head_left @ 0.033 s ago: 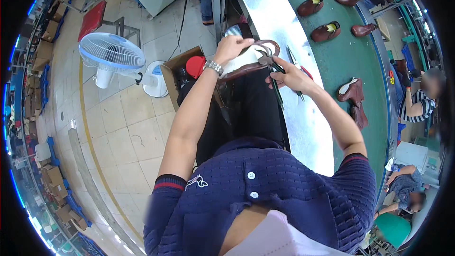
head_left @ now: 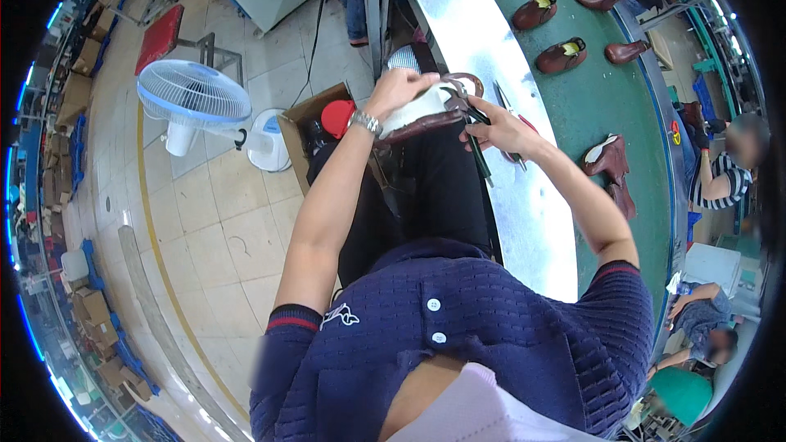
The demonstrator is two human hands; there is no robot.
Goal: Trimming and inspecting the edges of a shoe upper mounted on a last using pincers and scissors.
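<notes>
A shoe factory: brown boots (head_left: 562, 56) ride a green conveyor belt (head_left: 610, 102) beside seated workers and stacked cartons (head_left: 92, 311).

Brown shoe (head_left: 426, 119), green belt (head_left: 606, 90), white fan (head_left: 194, 98).

One head-worn fisheye looks steeply down, close over the lap.

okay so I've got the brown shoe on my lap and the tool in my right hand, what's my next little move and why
Probably bring the dark tool in the right hand a touch closer to the brown shoe's rim. The left hand already grips the shoe from above and steadies it over the lap, and the tool's working end sits right at the shoe's edge.
</notes>
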